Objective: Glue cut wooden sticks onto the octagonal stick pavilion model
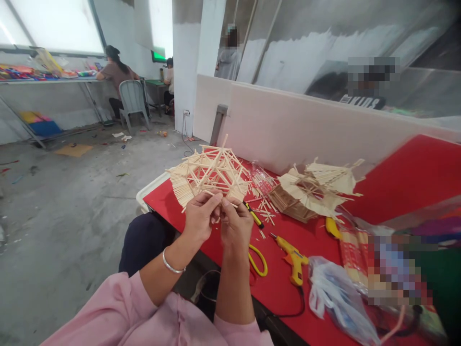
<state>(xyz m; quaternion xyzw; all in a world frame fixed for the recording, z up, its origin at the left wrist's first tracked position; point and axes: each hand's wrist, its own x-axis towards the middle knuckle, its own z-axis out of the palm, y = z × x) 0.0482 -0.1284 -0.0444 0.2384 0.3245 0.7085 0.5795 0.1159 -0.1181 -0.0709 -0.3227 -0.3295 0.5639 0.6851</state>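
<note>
My left hand [200,215] and my right hand [236,222] meet at the near side of a pale structure of thin wooden sticks [182,182]. Fingers of both hands are closed in a pinch, fingertips nearly touching. A thin wooden stick [233,205] shows at the fingertips; where it ends is partly hidden by my fingers. The structure has an open frame of crossed sticks on top and fan-like rows of sticks at its sides. Beside my right hand lie a yellow and black utility knife [258,218] and a yellow scissors handle [265,263].
A yellow glue gun [294,257] with a black cord lies on the red tabletop [230,259]. Loose sticks [265,211] and a second stick structure [293,190] are farther back. A plastic bag [331,293] lies right. A white panel [273,125] stands behind; other people are beyond.
</note>
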